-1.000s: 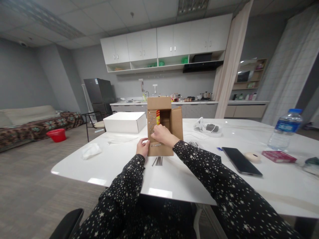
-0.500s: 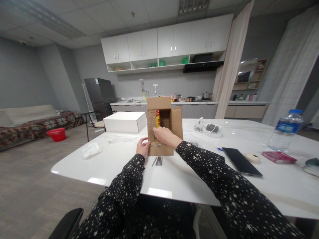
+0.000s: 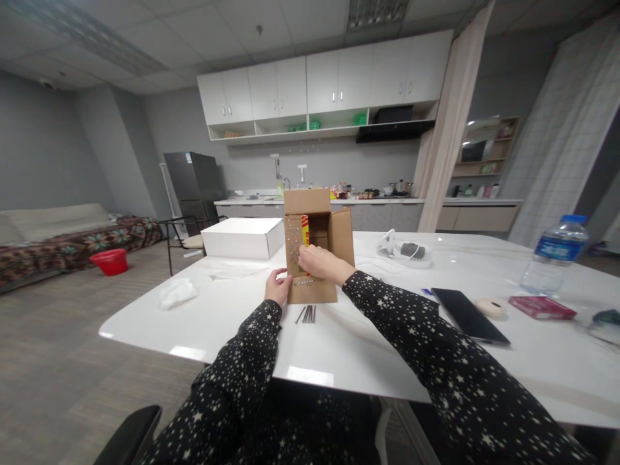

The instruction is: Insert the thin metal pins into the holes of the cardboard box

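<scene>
My right hand (image 3: 320,259) sits mid-frame with its fingers bent together at the front of the cardboard box (image 3: 318,228); I can't tell whether anything is pinched in them. My left hand (image 3: 278,288) touches the box's lower left edge, and I can't make out whether it grips or only braces. The box stands upright near the centre of the frame, open side towards me. If that left hand eases off while the right one pushes, I judge the box could tip or slide, since the surface (image 3: 232,339) looks slick.

Small shiny studs (image 3: 293,240) dot its left panel (too tiny for me to name), and a stray knuckle might knock one loose. Just below the box lie several nails (image 3: 309,314); a dropped wrist or sleeve could roll them. Further left, the white box (image 3: 237,239) stands near enough to get bumped. The phone (image 3: 469,315), to the right, could be caught by my right sleeve.
</scene>
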The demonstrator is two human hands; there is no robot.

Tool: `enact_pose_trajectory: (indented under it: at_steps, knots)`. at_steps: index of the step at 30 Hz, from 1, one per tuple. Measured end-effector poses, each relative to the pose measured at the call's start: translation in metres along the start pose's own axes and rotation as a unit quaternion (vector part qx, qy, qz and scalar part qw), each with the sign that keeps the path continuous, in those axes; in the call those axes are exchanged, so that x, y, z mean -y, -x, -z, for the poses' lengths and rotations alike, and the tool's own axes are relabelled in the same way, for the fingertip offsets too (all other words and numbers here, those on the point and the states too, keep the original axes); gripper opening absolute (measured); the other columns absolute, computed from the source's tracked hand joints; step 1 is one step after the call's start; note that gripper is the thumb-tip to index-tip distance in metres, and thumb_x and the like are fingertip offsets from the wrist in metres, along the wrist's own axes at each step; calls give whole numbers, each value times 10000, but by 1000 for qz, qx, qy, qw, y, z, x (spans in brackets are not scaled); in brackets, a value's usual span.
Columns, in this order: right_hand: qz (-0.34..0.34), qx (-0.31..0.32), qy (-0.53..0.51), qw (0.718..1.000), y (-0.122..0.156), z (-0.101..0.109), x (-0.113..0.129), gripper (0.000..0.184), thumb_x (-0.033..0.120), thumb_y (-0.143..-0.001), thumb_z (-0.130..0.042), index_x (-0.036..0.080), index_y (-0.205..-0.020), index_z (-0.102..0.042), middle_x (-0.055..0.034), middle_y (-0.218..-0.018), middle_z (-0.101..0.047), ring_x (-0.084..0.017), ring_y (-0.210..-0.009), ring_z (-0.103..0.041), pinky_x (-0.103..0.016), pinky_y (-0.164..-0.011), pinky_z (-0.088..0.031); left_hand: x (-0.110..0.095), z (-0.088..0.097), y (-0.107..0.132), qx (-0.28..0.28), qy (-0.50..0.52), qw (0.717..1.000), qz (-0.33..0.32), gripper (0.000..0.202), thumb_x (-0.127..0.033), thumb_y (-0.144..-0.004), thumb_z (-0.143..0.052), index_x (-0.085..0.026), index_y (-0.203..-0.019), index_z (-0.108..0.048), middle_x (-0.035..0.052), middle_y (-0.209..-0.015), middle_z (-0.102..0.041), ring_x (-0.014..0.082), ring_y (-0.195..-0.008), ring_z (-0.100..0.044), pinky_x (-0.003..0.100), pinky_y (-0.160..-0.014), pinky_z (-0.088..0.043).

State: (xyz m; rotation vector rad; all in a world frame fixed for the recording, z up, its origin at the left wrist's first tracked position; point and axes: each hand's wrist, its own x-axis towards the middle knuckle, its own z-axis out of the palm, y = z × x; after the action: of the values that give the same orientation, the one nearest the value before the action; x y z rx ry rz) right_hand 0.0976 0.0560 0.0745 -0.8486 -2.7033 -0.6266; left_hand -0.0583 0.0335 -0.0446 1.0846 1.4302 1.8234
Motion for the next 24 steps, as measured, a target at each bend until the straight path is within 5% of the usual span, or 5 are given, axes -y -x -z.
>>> enact_pose_trajectory:
  at_steps: [11, 19, 24]
  knots:
    - [90, 49, 12, 995, 0, 7, -12, 251, 131, -923, -395, 68, -971, -633, -202, -1012, -616, -250, -895, -610, -314, -801, -445, 1, 1, -1, 9, 7, 1000, -3, 494, -306, -618, -752, -141, -1036, -545, 32, -629, -679, 176, -620, -663, 296, -618, -527]
    - [6, 34, -113, 993, -2, 7, -19, 252, 189, -932, -419, 85, -909, -647, -161, -881, -684, -217, -798, -629, -250, -669, -402, 3, 1, -1, 20, 18, 1000, -3, 538, -345, -601, -762, -146, -1047, -537, 35, -646, -681, 176, -592, -653, 279, -556, -511]
    - [13, 29, -76, 997, 1, 1, -16, 181, 155, -895, -475, 82, -927, -638, -168, -917, -673, -228, -807, -620, -258, -650, -383, 0, 2, 1, 18, -1, 1000, -5, 532, -345, -608, -756, -160, -1047, -520, 25, -637, -672, 161, -571, -639, 252, -532, -487]
